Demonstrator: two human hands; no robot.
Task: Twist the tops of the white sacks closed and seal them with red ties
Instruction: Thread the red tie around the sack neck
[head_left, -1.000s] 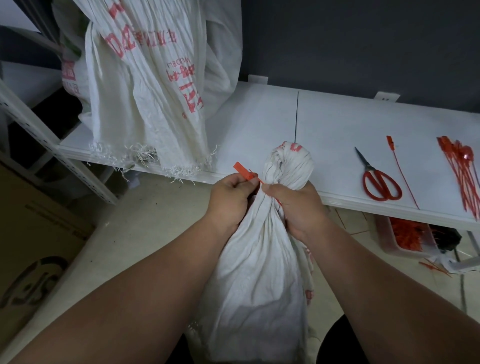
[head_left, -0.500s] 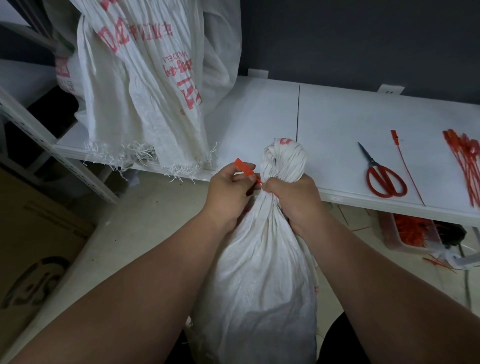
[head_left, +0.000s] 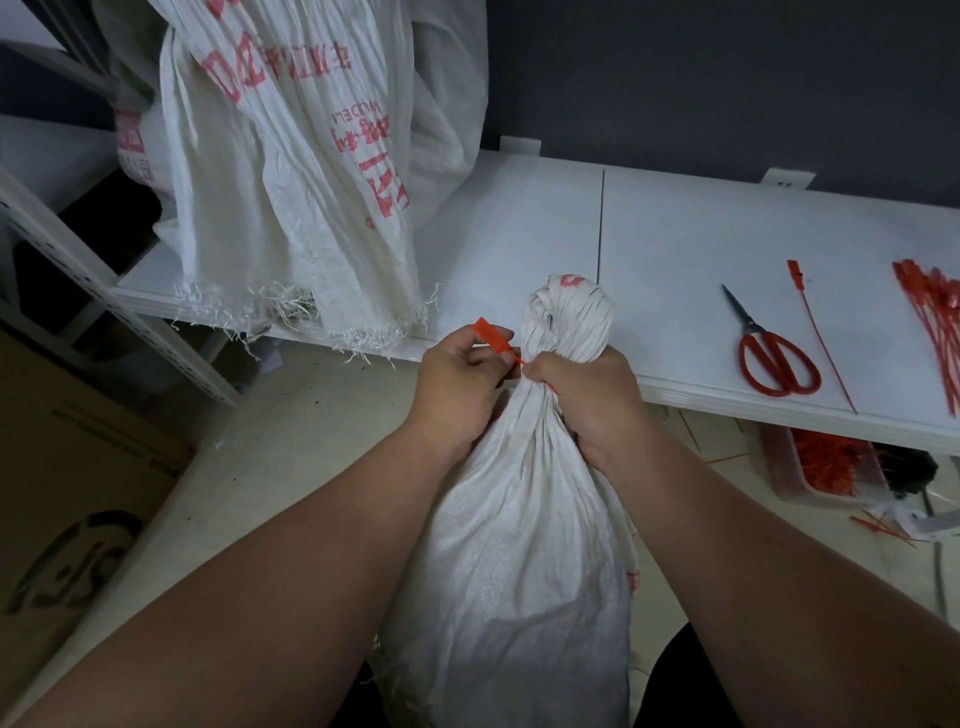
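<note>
White sack (head_left: 519, 545) stands at lower centre of the frame, top twisted into a bunched knob (head_left: 569, 319) just in front of the white shelf (head_left: 675, 270) edge. Right hand (head_left: 587, 400) wraps the twisted neck, fingers curled round it. Left hand (head_left: 460, 387) just beside it, touching the sack — pinches the flat tag end of a red tie (head_left: 493, 338) that runs to the neck between the two hands. Second white sack (head_left: 291, 182) with red print at upper left, lying on the shelf, frayed edge over the rim. On the shelf at right: red-handled scissors (head_left: 774, 358), one loose red tie (head_left: 815, 332) beside them, a bundle of red ties (head_left: 935, 332) at the right edge. Under the shelf, lower right — a tray (head_left: 779, 467) of more red ties. Cardboard box (head_left: 67, 493) at left.
</note>
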